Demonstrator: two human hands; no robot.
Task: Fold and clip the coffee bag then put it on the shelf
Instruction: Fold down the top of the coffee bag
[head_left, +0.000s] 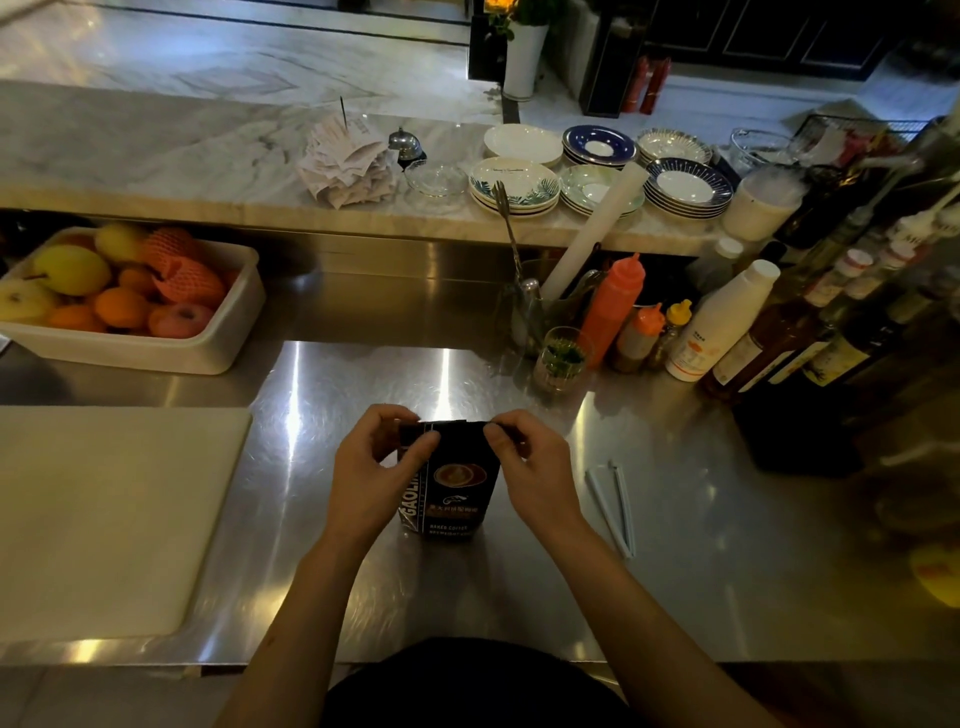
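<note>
A dark coffee bag (457, 493) with a coffee-cup picture stands upright on the steel counter (675, 545), right in front of me. My left hand (371, 470) pinches the left end of the bag's top edge. My right hand (535, 467) pinches the right end of that edge. The top strip of the bag runs flat between my fingers. A pale blue bag clip (613, 506) lies on the counter just right of my right wrist, apart from the bag and slightly spread at its near end.
A white cutting board (104, 519) lies at the left. A fruit tub (228, 332) sits behind it. Sauce bottles (613, 306), a glass (561, 358) and tall bottles (779, 338) crowd the right. Stacked plates (519, 182) fill the marble ledge.
</note>
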